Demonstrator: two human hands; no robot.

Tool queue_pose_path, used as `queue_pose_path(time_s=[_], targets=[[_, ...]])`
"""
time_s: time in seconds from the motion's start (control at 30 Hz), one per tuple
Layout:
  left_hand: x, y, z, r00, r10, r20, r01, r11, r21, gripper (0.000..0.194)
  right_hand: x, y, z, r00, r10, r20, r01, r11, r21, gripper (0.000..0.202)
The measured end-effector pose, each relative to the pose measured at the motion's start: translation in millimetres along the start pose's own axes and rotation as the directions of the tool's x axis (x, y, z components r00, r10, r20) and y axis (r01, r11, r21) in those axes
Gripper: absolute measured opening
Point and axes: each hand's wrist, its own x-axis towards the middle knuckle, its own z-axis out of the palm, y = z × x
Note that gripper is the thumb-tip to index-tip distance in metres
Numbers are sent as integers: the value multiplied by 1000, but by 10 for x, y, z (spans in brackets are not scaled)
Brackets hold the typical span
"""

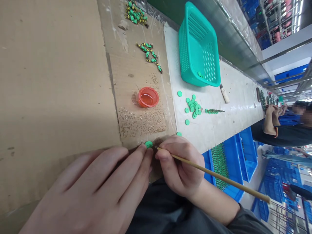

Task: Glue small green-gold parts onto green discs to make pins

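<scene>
My left hand (102, 188) pinches a round green button-like disc (148, 144) between its fingertips, near the table edge. Opposite it, my right hand (182, 165) grips a thin wooden stick (219, 176) like a writing tool, its tip close to the disc. Whether tip and disc touch I cannot tell. Just beyond the hands lies a cardboard piece (142, 125) dotted with many small shiny specks. A red cup (148, 97) with some clear-looking liquid stands on it. Another green disc (179, 134) lies just past my right hand.
A loose pile of green discs (192, 106) lies on the white surface, near a teal basket (184, 52) and a light-handled tool (224, 94). Small green, yellow and black pieces (149, 53) lie farther up. Blue bins (232, 159) stand alongside; a co-worker (285, 130) sits beyond.
</scene>
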Motion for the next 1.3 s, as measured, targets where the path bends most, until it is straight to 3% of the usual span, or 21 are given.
queue_pose_path(time_s=[0.33, 0.53, 0.63, 0.77, 0.93, 1.3], targets=[[4, -6, 22, 1000, -4, -12, 4, 1000, 1, 47, 20, -56, -30, 994, 112, 6, -112, 994, 2, 16], [-10, 2, 24, 1000, -27, -14, 27, 1000, 3, 52, 66, -31, -22, 989, 68, -129, -55, 993, 101, 11], [0, -11, 68, 999, -24, -39, 25, 1000, 11, 52, 223, -29, -64, 982, 33, -184, -25, 999, 45, 10], [42, -38, 120, 998, -19, -66, 21, 1000, 23, 48, 539, 55, -57, 985, 69, -159, -79, 995, -58, 8], [90, -58, 131, 990, 37, -133, -31, 998, 50, 35, 813, 246, 79, 988, 18, -153, -26, 998, -51, 12], [130, -58, 147, 984, 45, -170, -42, 999, 26, 28, 819, 320, 143, 993, 35, -116, -48, 992, -114, 14]])
